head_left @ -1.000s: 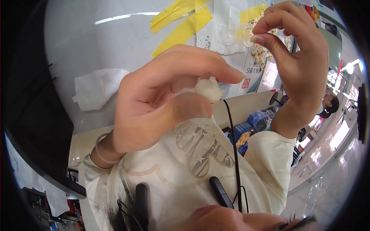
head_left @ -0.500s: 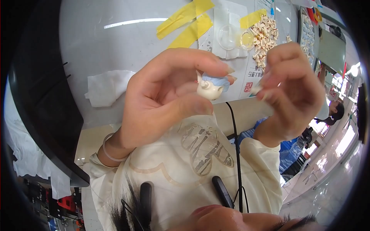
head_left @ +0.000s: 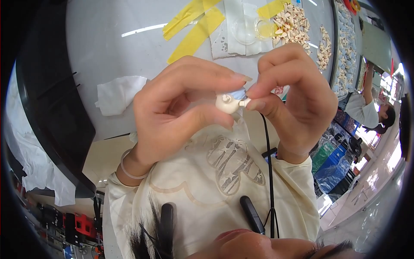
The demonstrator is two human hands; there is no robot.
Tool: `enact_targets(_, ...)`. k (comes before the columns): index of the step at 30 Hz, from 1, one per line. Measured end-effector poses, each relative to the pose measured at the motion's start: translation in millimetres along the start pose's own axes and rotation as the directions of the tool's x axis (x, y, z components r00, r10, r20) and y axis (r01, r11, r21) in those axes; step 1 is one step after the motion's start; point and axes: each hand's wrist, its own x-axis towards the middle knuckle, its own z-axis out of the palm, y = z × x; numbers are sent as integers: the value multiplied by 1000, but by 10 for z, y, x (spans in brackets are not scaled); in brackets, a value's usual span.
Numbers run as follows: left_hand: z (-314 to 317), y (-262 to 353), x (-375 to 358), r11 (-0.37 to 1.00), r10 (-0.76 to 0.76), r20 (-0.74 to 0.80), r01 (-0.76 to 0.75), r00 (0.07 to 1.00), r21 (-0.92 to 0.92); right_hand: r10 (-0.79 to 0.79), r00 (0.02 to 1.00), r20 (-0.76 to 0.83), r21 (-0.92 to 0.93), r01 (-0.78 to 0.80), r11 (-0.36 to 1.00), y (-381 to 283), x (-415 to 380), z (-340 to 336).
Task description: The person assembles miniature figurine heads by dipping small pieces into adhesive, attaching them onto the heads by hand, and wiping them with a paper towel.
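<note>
The small figurine (head_left: pixel 226 104), cream with a pale blue top, looks light and stiff, most likely a hard moulded plastic or resin; its rounded, smooth-seeming surface could well turn or slip under a loose hold, and the little knob standing out from its side seems the part most easily harmed; the broad curves at its top and bottom look like the best places to take it, with light, even pressure that leaves the knob free. The tiny pale piece (head_left: pixel 244 103) seems lighter and fiddlier, probably just as stiff, and best pinched by one end; both lie above the near edge of the worktop (head_left: pixel 112 56), in front of the chest. The left hand (head_left: pixel 159 108) has its grip clamped on the figurine, fingers over the blue top and thumb below the cream underside, with the cream side exposed between them; the right hand (head_left: pixel 297 88) has thumb and forefinger pinched on the pale piece, its free end pointing at the figurine's near side; the fingertips hide much of that spot, so whether the two parts actually touch or sit just apart I cannot say for certain.
</note>
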Motion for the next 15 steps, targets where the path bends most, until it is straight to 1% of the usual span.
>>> enact_targets(1,-19,-29,-4,993,107,38,-109,994,47,-50,999,-16,-111,48,993,-14,-3,17)
enact_targets(2,-14,-29,-8,993,105,37,-107,994,49,-49,999,-16,-109,47,993,-17,-11,18)
enact_targets(4,-11,-25,-7,928,211,86,-227,974,295,-179,983,-38,-273,162,948,-17,-14,21)
enact_targets(5,-2,-12,-10,928,210,86,-227,974,296,-179,983,-38,-272,162,949,-16,-17,21)
enact_targets(7,28,26,-12,884,227,109,-252,968,395,-200,979,-49,-313,175,933,-20,-25,12)
enact_targets(8,26,31,-10,883,227,110,-252,968,395,-201,978,-49,-313,176,933,-38,-34,7)
enact_targets(10,23,45,-9,861,255,146,-293,956,415,-21,1000,-22,-274,14,962,-93,-62,-1)
enact_targets(11,19,41,-12,860,256,146,-294,956,417,-23,999,-22,-273,16,962,-96,-75,7)
enact_targets(13,23,8,-9,833,319,149,-352,936,426,22,998,-66,-192,-35,981,-71,-106,23)
enact_targets(14,42,17,-11,833,317,149,-350,937,427,24,998,-66,-189,-36,981,-73,-109,28)
enact_targets(15,71,37,-10,838,321,107,-335,941,430,3,998,-67,-212,-17,977,-77,-105,35)
